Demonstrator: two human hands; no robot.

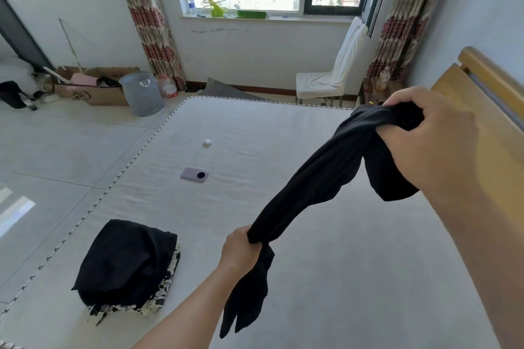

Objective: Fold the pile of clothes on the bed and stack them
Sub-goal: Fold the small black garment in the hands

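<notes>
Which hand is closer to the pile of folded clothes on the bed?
The left hand. It grips the black garment just right of the folded stack. The right hand holds the garment's other end, much farther off, near the headboard.

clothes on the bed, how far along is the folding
Done: a stack of folded pieces lies on the bed, black on top of a patterned one. In hand: both hands, left and right, hold a black garment stretched, unfolded. Left: fold it, stack it.
</notes>
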